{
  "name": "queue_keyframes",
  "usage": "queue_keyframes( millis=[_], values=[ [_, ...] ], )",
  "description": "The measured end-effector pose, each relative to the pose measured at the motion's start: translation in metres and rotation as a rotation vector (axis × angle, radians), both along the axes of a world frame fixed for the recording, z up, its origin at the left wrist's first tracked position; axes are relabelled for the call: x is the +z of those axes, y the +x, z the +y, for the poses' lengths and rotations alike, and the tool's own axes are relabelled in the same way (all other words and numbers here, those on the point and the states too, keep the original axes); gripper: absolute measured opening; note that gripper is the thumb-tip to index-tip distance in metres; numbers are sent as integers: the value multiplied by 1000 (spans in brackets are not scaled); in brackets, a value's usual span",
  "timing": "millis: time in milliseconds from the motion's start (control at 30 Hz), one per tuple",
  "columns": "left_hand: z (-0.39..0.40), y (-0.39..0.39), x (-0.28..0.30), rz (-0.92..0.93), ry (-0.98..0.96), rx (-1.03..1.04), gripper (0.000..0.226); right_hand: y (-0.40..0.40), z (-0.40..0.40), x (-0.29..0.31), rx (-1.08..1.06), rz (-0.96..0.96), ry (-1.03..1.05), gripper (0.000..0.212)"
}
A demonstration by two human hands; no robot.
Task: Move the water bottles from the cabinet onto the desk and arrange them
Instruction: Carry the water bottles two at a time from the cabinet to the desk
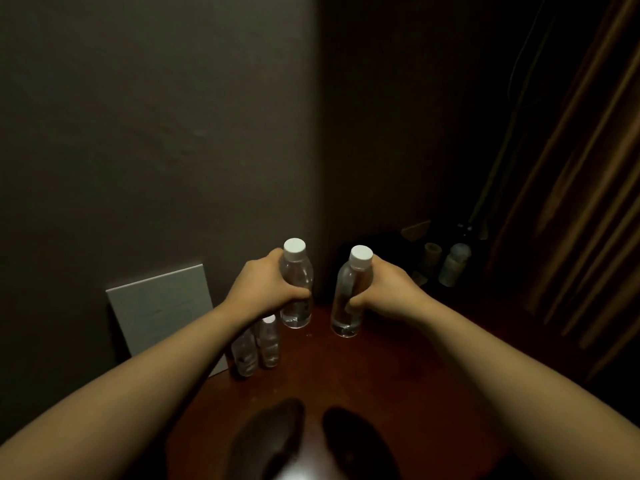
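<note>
hands wrap clear plastic bottles: left hand (268,284) one bottle (297,289), right hand (384,289) another (346,299), seemingly above glossy wooden desk (398,368).

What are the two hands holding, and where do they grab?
Each hand grips a clear plastic water bottle with a white cap around its middle: the left hand holds one bottle, the right hand the other.
</note>
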State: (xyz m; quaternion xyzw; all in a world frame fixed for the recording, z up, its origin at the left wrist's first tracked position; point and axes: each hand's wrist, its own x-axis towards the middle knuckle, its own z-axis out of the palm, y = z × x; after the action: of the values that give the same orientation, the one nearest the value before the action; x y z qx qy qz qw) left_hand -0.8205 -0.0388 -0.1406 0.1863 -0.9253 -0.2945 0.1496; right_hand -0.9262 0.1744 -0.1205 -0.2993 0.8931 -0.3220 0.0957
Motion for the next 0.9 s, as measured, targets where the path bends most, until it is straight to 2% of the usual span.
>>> queue_keyframes(
  millis=[167,367,633,900],
  values=[
    [-16,-37,-19,39,122,15,81,-43,-31,-21,32,-42,-2,74],
    [-42,-83,-51,-3,137,100,85,-97,-70,-54,142,-112,41,71],
    [-60,-125,-99,-110,111,181,63,-157,-121,-114,213,-236,50,80],
    [-72,-158,-146,-186,121,250,50,-194,-153,-177,247,-313,102,76]
  ],
)
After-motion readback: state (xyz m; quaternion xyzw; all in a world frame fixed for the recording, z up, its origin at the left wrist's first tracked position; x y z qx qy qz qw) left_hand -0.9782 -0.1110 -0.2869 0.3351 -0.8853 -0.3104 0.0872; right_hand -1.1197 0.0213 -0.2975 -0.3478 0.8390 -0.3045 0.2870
